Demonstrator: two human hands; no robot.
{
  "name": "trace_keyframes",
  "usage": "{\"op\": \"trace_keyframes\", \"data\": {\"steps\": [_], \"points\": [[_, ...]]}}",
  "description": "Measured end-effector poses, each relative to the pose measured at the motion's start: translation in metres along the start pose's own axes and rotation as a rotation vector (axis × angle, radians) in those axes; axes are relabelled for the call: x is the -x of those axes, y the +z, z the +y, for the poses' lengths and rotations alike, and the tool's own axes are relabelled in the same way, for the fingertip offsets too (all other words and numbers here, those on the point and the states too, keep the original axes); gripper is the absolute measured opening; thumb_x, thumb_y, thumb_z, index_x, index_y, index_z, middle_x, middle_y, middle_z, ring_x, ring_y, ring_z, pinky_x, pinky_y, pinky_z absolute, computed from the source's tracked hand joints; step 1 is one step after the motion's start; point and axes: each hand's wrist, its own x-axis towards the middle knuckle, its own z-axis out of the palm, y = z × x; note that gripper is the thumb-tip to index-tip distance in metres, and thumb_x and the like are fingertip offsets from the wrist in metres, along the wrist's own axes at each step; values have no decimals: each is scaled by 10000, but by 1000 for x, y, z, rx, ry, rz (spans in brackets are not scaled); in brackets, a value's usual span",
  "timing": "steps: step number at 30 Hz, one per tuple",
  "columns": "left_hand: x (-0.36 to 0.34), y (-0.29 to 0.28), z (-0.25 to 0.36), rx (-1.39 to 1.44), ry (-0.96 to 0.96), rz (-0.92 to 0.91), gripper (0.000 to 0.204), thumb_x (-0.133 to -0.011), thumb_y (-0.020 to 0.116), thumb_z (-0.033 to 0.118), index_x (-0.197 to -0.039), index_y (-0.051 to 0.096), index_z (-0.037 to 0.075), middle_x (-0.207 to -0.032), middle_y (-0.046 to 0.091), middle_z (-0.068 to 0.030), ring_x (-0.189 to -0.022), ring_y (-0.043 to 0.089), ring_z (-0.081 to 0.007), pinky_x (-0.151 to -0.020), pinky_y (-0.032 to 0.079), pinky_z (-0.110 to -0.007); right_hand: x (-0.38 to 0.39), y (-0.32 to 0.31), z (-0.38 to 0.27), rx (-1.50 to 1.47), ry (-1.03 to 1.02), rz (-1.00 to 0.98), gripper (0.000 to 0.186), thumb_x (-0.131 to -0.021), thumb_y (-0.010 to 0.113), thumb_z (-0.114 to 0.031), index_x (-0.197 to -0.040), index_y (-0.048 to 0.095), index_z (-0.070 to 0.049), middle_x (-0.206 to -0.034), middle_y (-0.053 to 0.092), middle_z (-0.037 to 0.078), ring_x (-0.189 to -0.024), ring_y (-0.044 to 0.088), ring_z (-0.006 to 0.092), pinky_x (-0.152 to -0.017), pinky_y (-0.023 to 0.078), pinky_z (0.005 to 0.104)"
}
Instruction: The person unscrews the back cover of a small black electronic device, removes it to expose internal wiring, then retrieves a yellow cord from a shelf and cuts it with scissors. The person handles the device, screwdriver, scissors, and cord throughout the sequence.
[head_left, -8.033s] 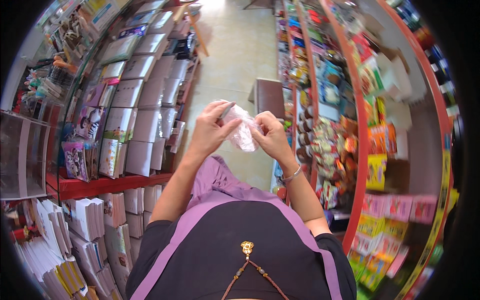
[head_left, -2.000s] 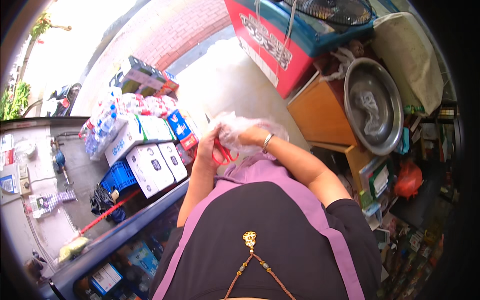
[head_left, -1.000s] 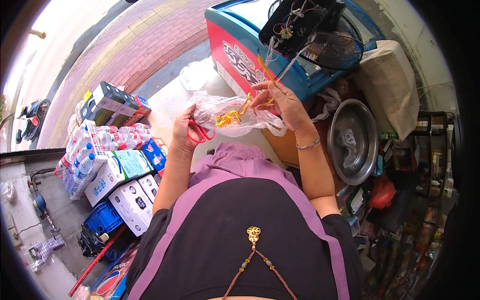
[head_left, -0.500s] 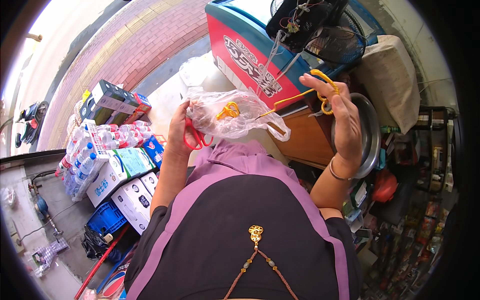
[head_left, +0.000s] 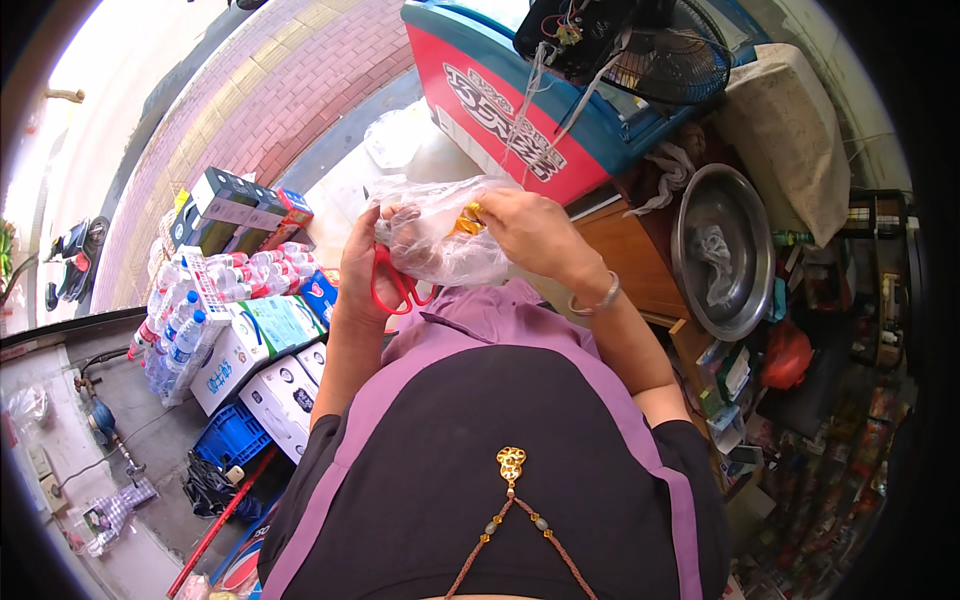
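Closed round red-handled scissors (head_left: 402, 290) and the near side of a clear plastic bag (head_left: 425, 192), my left hand (head_left: 360, 265) is in front of my lap. The scissors' handle loops stick out beside the palm; a dark tip shows above the fingers. A bunch of yellow cord (head_left: 467, 222) lies at the bag's right part, partly covered by my fingers. My right hand (head_left: 535, 235), a bangle on its wrist, pinches the cord there. Whether the cord is inside the bag or on it, I cannot tell.
A metal basin (head_left: 745, 290) with a crumpled plastic bag stands at the right. Beyond my hands is a red and blue freezer (head_left: 490, 110), with a fan (head_left: 680, 65) on top. Bottled drinks (head_left: 180, 335) and cartons (head_left: 235, 360) are stacked at the left.
My right hand has come down and left from its raised place, bringing the stretched yellow cord to the bunch at the bag. My left hand keeps the bag and scissors.
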Motion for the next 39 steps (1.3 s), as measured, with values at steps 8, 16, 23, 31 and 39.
{"op": "trace_keyframes", "data": {"steps": [8,16,23,31,39], "points": [[13,21,-12,-48,5,177,342,-985,419,351,-1030,576,50,-796,597,-73,-655,571,-185,-617,500,-359,-18,91,33,209,117,-359,243,-845,570,-257,-1004,660,-97,-1005,656,142,-910,647,324,-784,519,420],[-6,-31,-22,160,-152,-180,311,-974,454,351,-1016,585,72,-913,649,-112,-697,611,-215,-690,541,-469,-22,147,45,-116,264,-332,491,-735,661,-534,-1112,657,-219,-1034,676,133,-958,643,321,-789,504,414],[0,-32,-12,144,-86,-67,318,-975,452,347,-1016,585,61,-985,662,-143,-773,641,-225,-744,542,-435,-31,149,29,55,247,-555,515,-703,764,-383,-1164,603,-217,-953,687,54,-858,648,213,-771,483,358],[1,-25,-10,223,-151,-184,335,-998,397,340,-972,583,62,-719,557,-61,-532,426,-122,-514,385,-242,-25,184,70,-717,-90,-365,315,-828,662,-215,-1105,567,-100,-1005,582,49,-903,566,167,-783,487,305],[18,-100,6,249,162,-137,287,-980,435,295,-1037,583,56,-1000,650,-110,-863,642,-184,-782,536,-327,-64,184,9,-82,-211,-455,189,-851,588,-223,-884,675,-58,-712,653,136,-707,655,315,-642,507,414]]}}
